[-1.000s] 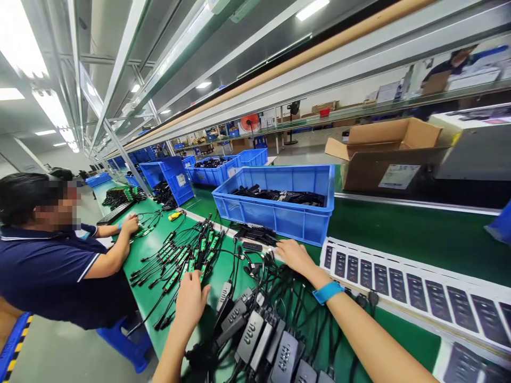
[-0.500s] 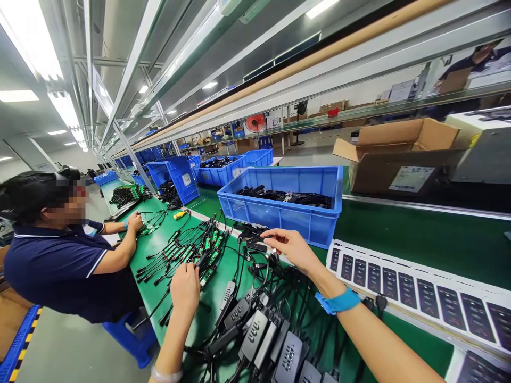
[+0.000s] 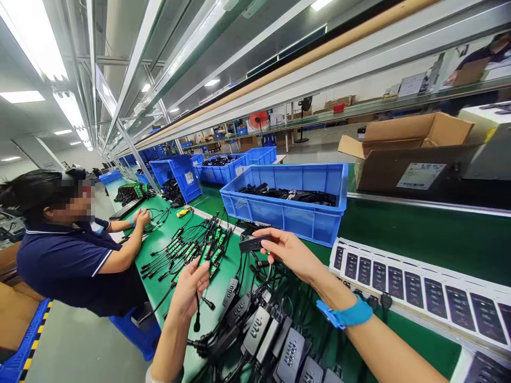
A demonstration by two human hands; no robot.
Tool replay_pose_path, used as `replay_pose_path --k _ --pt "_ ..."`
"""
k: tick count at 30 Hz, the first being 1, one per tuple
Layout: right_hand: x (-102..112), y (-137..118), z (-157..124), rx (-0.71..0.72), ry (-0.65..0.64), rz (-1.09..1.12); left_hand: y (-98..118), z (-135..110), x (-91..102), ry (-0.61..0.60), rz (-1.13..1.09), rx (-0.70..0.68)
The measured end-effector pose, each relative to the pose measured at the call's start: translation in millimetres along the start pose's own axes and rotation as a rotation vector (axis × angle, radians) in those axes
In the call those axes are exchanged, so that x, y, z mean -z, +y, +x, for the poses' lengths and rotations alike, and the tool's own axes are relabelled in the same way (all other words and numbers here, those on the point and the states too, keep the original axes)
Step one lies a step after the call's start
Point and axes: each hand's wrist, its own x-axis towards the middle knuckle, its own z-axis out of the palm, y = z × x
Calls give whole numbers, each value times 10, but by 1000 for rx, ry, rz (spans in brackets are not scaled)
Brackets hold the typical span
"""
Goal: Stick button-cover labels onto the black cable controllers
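My left hand (image 3: 190, 287) is closed in a pinch on a small green circuit board (image 3: 205, 252). Black cable ends (image 3: 197, 321) hang below its fingers. Just to the right, my right hand (image 3: 291, 252) grips a flat black plastic casing (image 3: 253, 244) between thumb and fingers, held above the bench. Under and beyond the left hand, several cabled green boards (image 3: 175, 246) lie in rows on the green bench. Below both hands is a pile of finished-looking grey-black control boxes (image 3: 254, 327) with tangled black cables.
Behind my right hand stands a blue bin (image 3: 279, 210) with black parts inside. A white tray strip with dark panels (image 3: 395, 284) runs along the right. An open cardboard box (image 3: 415, 154) sits farther back. At left, a co-worker (image 3: 67, 244) handles cabled parts at the bench.
My right hand has raised and turned the black casing, so its broad side shows. A green board now shows at my left fingertips, with cable ends hanging beneath. The view has shifted slightly.
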Motion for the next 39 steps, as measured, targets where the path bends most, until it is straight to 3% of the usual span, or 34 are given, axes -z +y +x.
replay_pose_path --k 4,8,12,19,23,28,34,39 --pt "-124 -36 -70 56 -16 43 78 -214 -145 -145 -235 144" --pt "-297 -54 -156 -27 16 282 114 -371 -300 -287 -403 198" --pt "-411 -46 -201 -25 -7 332 112 -425 -400 -339 -274 128" --pt "-478 80 -198 81 -141 11 91 -429 -395 -399 -210 22" --pt "-528 132 -226 109 -81 -133 132 -456 -387 -464 -167 25" --pt "-548 196 -219 76 -7 -94 107 -491 -380 -428 -22 -48" --pt "-450 189 -171 108 -207 -35 101 -558 -317 -400 390 -278" --pt "-460 219 -165 149 -154 -73 126 -585 -322 -418 510 -307"
